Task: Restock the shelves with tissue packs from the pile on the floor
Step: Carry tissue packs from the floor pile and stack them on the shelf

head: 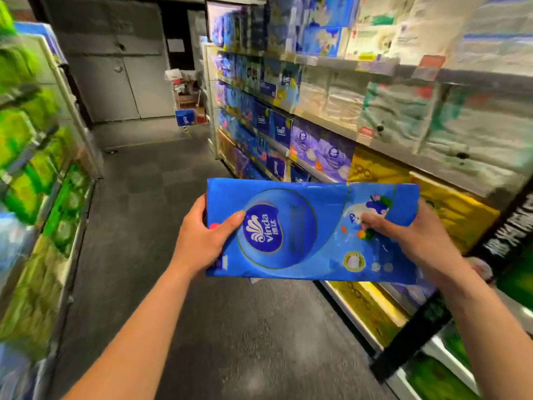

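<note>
A flat blue Vinda tissue pack (311,230) is held level at chest height in the middle of the aisle. My left hand (202,235) grips its left end, thumb on top beside the logo. My right hand (415,238) grips the right end, thumb lying across the printed top. The shelves on the right (331,128) are packed with blue, purple, white and yellow tissue packs. The pile on the floor is out of view.
Green packs fill the shelf unit on the left (34,168). A dark floor aisle (161,197) runs ahead to grey doors, with a cluttered cart (186,93) and a blue pack at its far end. A black upright post (427,321) stands low on the right.
</note>
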`<state>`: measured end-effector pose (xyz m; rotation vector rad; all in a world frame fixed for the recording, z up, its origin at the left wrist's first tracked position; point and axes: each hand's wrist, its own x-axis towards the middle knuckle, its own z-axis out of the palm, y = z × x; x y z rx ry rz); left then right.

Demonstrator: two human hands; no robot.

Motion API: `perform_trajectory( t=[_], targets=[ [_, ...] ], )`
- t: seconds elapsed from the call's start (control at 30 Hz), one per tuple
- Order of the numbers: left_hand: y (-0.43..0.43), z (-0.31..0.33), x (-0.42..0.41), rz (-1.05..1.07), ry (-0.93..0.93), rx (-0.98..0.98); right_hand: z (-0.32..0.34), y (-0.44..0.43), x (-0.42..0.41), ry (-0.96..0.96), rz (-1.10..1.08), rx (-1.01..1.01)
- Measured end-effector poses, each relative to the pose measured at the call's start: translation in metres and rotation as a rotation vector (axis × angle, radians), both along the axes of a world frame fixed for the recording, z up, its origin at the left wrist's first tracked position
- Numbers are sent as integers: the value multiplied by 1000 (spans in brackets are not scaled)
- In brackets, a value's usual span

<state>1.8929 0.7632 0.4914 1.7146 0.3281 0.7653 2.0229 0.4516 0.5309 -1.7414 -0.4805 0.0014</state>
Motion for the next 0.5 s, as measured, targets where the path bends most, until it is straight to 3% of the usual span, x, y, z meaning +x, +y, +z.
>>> perform_trajectory(
  t=[0.2, 0.5],
  targets=[
    [133, 6, 144, -2, -30, -127, 14, 140, 154, 33, 9, 21],
    [358, 18, 387, -218, 2, -74, -4, 342, 341, 0, -189, 74]
  ],
)
